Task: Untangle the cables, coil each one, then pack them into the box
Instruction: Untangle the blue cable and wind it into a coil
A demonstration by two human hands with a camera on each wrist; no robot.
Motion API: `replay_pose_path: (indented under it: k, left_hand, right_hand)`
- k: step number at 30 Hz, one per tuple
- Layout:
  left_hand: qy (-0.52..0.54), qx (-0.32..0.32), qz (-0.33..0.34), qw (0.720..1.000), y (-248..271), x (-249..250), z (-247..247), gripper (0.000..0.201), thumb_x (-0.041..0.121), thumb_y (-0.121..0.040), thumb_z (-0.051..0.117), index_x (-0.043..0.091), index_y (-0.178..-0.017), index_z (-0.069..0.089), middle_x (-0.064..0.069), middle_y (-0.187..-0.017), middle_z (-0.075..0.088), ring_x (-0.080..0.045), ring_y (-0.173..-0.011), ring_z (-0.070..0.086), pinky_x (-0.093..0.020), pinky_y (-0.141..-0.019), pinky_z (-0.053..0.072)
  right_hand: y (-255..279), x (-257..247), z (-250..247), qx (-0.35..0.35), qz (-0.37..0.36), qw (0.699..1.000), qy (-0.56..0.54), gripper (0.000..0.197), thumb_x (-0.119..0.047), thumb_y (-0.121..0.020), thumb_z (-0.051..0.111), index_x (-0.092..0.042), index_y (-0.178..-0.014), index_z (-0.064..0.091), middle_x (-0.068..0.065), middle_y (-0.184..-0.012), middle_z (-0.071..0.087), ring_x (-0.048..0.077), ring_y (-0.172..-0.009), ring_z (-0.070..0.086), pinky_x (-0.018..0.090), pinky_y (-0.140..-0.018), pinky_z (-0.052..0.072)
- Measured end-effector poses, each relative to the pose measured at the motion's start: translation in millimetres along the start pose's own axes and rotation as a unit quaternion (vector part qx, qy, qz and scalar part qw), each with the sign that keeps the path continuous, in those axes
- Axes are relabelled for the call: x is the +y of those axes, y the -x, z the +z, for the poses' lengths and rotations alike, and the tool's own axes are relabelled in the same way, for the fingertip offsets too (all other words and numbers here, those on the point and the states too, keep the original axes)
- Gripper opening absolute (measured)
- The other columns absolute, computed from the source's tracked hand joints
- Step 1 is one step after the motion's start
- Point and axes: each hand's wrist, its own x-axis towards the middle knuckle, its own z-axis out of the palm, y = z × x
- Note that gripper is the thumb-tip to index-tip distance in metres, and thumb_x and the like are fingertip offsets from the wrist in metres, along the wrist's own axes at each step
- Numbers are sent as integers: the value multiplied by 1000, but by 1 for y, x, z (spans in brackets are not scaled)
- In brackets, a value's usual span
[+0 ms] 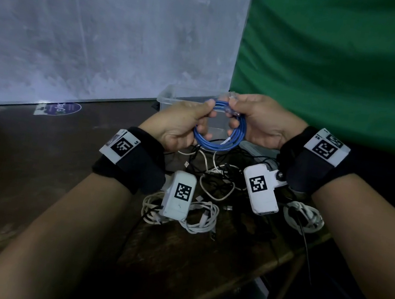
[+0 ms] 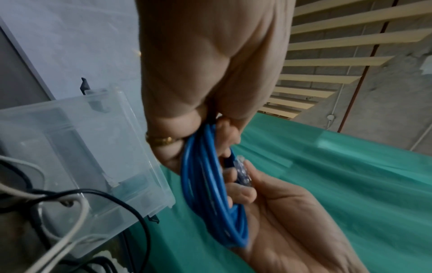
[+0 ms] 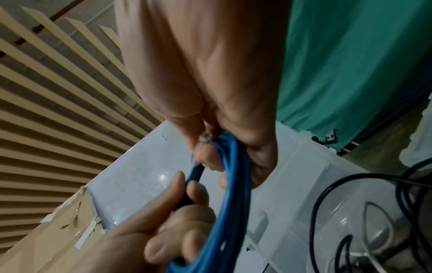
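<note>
A blue cable (image 1: 222, 132) is wound into a coil and held up between both hands above the table. My left hand (image 1: 184, 124) grips the coil's left side, thumb on top; the left wrist view shows the coil (image 2: 210, 188) under its curled fingers. My right hand (image 1: 259, 122) pinches the coil's top right, where a clear plug (image 1: 232, 95) sticks up; the coil (image 3: 231, 184) shows in the right wrist view too. Just behind the hands stands a clear plastic box (image 1: 167, 98), mostly hidden. Its wall (image 2: 98, 140) shows beside the left hand.
A tangle of white and black cables (image 1: 215, 177) lies on the dark wooden table (image 1: 174, 261) below the hands. A coiled white cable (image 1: 196, 215) lies nearer me, another white bundle (image 1: 304, 216) to the right. A white board and a green cloth stand behind.
</note>
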Motion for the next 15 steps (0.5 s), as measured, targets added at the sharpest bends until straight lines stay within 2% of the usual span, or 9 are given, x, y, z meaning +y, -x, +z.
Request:
replay_pose_path:
  k: [2,4,6,9,10,11,13,15]
  left_hand:
    - [6,20,3,1000,0,-1,4,33,35,-98,45,15,-72,43,9,-37,28,-4,-30,27,-18,-40,38]
    - [19,48,11,999,2,1,6,36,36,-100,41,17,-69,39,10,-33,30,-3,-26,28,-15,-33,30]
    - [48,85,21,995,3,3,7,37,35,-101,37,17,-69,39,7,-29,35,-4,-23,32,-15,-31,27]
    - [83,150,34,985,1,6,3,34,37,-101,37,16,-75,44,7,-34,37,-4,-23,33,-16,-33,29]
    - [85,172,36,981,-2,5,-1,31,38,-101,38,16,-82,50,4,-41,39,-4,-24,34,-17,-34,31]
    - [87,191,36,977,-5,4,-4,31,39,-100,38,13,-96,55,1,-51,38,-5,-27,35,-17,-36,34]
    - [97,226,32,969,-10,2,-12,43,41,-99,39,8,-126,50,-1,-62,34,-8,-35,37,-17,-38,37]
    - [109,238,31,965,-13,0,-19,44,41,-99,39,10,-129,47,-2,-63,34,-8,-34,39,-16,-39,37]
  right_hand:
    - [0,1,2,10,12,1000,3,20,-16,-102,38,-9,-112,53,0,-70,52,7,-47,51,26,-56,48]
    - [-1,1,4,53,12,998,14,19,-18,-102,38,-13,-103,56,2,-80,58,11,-58,59,29,-61,50]
    - [-3,0,3,106,-20,994,26,19,-17,-101,38,-14,-94,56,2,-83,57,12,-66,57,29,-63,47]
    - [-5,-1,4,134,-75,988,-1,18,-16,-101,39,-15,-91,55,0,-74,58,10,-65,56,24,-59,40]
    - [-3,-1,5,125,-91,988,-16,18,-15,-101,40,-14,-93,55,0,-71,58,11,-65,58,23,-60,41]
    - [-2,-1,6,108,-103,988,-31,18,-15,-101,40,-12,-94,56,0,-67,59,11,-64,60,22,-60,44]
    - [2,-1,9,59,-103,991,-59,17,-13,-101,40,-9,-97,56,-1,-62,61,12,-63,65,22,-62,51]
    - [5,0,11,22,-84,994,-67,16,-12,-100,41,-7,-98,56,-1,-60,62,14,-64,68,23,-65,56]
